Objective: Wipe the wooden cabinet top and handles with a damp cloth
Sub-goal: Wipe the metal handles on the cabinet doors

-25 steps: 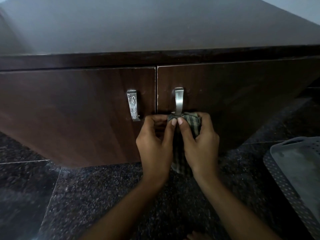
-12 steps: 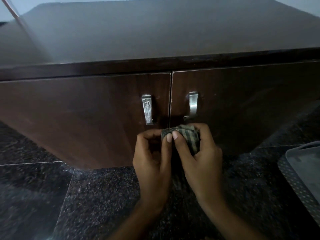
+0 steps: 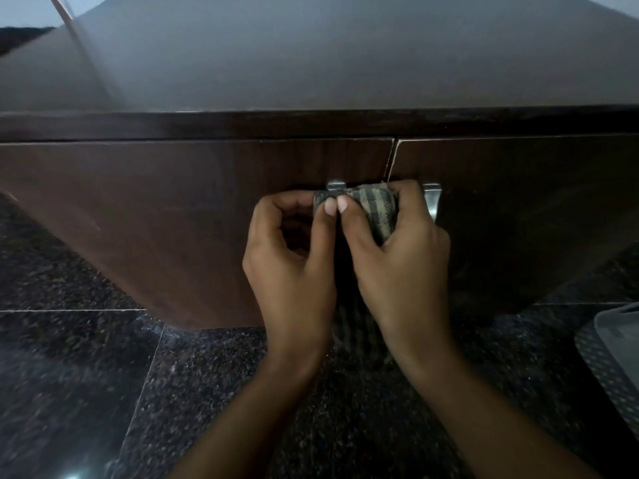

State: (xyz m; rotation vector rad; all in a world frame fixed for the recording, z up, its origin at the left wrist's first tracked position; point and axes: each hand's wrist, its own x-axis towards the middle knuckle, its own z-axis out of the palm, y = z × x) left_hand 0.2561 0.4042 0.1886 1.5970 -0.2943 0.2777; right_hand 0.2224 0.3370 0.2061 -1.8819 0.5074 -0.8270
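A dark wooden cabinet (image 3: 173, 209) with a smooth top (image 3: 328, 53) and two doors fills the upper view. A striped grey-green cloth (image 3: 375, 209) is bunched over the left door's metal handle (image 3: 334, 186), of which only the top edge shows. My left hand (image 3: 287, 267) pinches the cloth's left end and my right hand (image 3: 404, 267) grips its right part, thumbs side by side. The rest of the cloth hangs down between my wrists. The right door's metal handle (image 3: 432, 202) shows just past my right fingers.
Dark speckled stone floor tiles (image 3: 103, 392) lie below the cabinet. A grey perforated plastic tray or basket (image 3: 608, 361) sits on the floor at the right edge. A thin pale rod (image 3: 60, 8) crosses the top left corner.
Both hands have carried the cloth from the lower end of the right door's handle down, then across and up onto the left door's handle. The view has shifted left.
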